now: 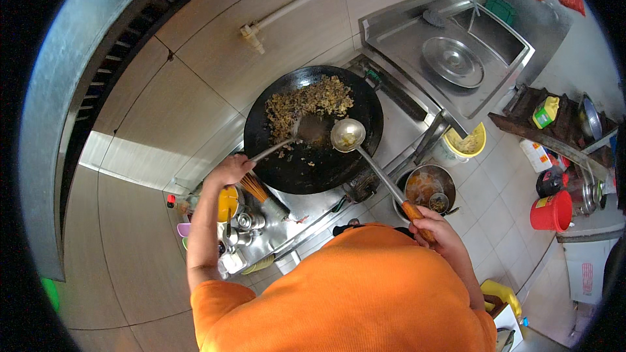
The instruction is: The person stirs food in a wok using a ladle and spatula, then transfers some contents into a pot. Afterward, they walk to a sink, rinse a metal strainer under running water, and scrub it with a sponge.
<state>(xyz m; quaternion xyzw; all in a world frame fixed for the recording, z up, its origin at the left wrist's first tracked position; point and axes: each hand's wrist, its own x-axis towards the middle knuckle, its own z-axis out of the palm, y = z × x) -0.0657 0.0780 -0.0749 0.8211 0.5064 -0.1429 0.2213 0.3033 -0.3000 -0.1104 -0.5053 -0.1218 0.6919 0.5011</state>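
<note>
My left hand (229,170) grips the handle of a metal wok spatula (274,148); its blade reaches in among the food in the wok. A large black wok (313,178) sits on the stove, with browned chopped food (313,100) heaped along its far side. In my right hand (433,230) is the wooden handle of a steel ladle (348,135). The ladle's bowl is over the right part of the wok and has a little yellowish liquid or food in it. Whether the bowl touches the wok, I cannot tell.
A bamboo wok brush (257,188), an orange-yellow container (227,204) and steel canisters (251,221) stand left of the wok. Right are a pot of brownish liquid (423,188), a yellow-rimmed bucket (467,144) and a steel sink counter (406,41) with a round lid (454,62).
</note>
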